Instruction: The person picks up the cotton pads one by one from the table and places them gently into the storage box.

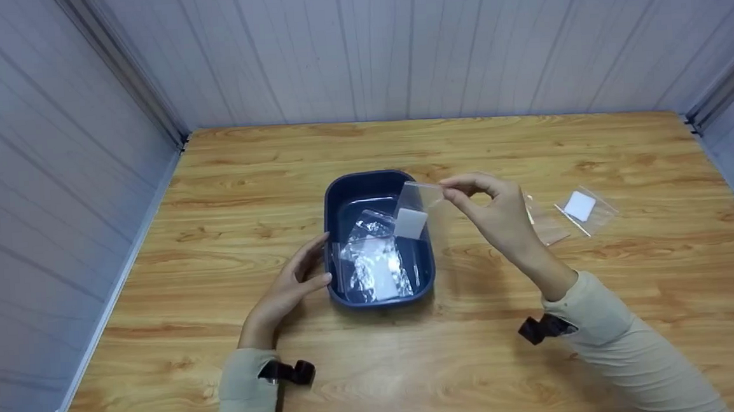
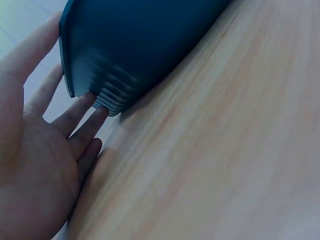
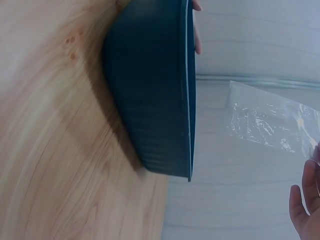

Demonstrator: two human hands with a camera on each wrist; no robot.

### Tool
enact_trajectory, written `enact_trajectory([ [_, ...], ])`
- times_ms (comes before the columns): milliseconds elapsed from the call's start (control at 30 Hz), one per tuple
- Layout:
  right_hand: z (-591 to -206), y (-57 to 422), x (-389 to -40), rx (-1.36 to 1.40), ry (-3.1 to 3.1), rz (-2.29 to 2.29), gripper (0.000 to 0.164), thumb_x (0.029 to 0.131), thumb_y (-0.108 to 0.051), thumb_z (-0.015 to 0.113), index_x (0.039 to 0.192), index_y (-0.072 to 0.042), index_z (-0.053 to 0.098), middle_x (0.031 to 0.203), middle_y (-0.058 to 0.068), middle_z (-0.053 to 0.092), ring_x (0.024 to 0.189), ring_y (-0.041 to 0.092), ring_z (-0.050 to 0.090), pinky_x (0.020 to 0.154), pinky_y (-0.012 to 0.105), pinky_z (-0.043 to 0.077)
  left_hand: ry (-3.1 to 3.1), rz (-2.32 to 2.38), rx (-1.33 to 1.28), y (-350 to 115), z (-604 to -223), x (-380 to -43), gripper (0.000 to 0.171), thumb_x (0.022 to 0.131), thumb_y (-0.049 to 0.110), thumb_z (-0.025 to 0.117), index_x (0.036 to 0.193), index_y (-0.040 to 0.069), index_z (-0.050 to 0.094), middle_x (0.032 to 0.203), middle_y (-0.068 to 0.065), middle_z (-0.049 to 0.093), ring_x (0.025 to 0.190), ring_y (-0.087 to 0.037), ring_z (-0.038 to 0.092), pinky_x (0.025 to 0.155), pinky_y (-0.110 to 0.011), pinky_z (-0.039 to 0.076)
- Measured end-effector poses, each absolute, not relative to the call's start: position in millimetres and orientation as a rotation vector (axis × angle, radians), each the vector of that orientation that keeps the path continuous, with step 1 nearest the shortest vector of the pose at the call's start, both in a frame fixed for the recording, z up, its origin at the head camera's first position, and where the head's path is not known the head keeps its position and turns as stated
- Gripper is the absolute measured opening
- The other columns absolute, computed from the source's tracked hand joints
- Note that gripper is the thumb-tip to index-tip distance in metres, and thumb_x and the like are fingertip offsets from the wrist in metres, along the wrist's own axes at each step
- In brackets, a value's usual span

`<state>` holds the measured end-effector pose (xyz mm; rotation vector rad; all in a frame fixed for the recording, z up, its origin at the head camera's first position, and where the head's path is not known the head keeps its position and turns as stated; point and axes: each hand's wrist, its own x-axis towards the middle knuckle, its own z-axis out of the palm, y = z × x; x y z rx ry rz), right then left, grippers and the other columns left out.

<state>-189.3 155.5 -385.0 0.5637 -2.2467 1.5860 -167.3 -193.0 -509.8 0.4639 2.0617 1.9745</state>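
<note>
A dark blue tub [image 1: 349,212] stands upright on the wood-grain tabletop [image 1: 415,368], between the two hands. The right hand [image 1: 495,214] pinches a clear zip bag [image 1: 418,195] by one corner, between thumb and fingertips. This bag hangs over the tub's right side, and a white square [image 1: 411,224] shows in its lower part. In the right wrist view the same bag is raised off the tabletop, its film creased and shiny.

The left hand [image 1: 289,290] is at the tub's left side, fingers spread and fairly straight, fingertips touching the outer wall and rim. The left wrist view shows ridges on the tub's outside near those fingertips.

Inside the tub, more clear bags [image 1: 371,266] lie overlapping toward the near end, with white showing through the glare; their exact number cannot be told. To the right of the right hand, a flat bag [image 1: 603,209] with a white rounded square [image 1: 580,206] lies on the tabletop. Just beside it, nearer the hand, is another clear bag [image 1: 550,226], partly hidden by that hand.

Both forearms wear beige sleeves [image 1: 630,343], each with a dark device [image 1: 543,328] at the wrist. Pale streaked panels [image 1: 370,53] rise behind the tabletop and at its sides.
</note>
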Motion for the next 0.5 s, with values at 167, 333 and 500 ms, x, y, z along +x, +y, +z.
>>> enact_trajectory([
  [167,-387.1,141.2,-187.2,0.641,-2.254,1.582,0.012,0.089,-0.008,0.073,0.101,-0.006,0.077,0.09,-0.002,0.074,0.081,0.013,0.063,0.075,0.028,0.051,2.063,1.973,0.451,-194.4,-509.8,-166.7,0.07,0.093,0.006,0.066,0.154,0.011,0.033,0.157,-0.011,0.034,0.144,-0.026,0.03,0.12,-0.042,0.02],
  [333,-392.5,129.6,-185.6,0.698,-2.261,1.583,0.012,0.089,-0.006,0.073,0.1,-0.005,0.077,0.092,-0.002,0.074,0.083,0.014,0.063,0.078,0.029,0.051,2.066,1.969,0.439,-194.2,-508.9,-166.1,0.07,0.093,0.008,0.067,0.154,0.013,0.033,0.157,-0.009,0.034,0.144,-0.025,0.03,0.12,-0.041,0.021],
  [500,-399.3,122.5,-185.4,0.745,-2.251,1.627,0.012,0.09,-0.005,0.072,0.101,-0.004,0.076,0.093,-0.001,0.074,0.083,0.016,0.063,0.078,0.028,0.051,2.067,1.97,0.436,-193.4,-508.9,-166.4,0.07,0.093,0.007,0.067,0.154,0.012,0.033,0.157,-0.01,0.035,0.143,-0.025,0.03,0.12,-0.04,0.021],
])
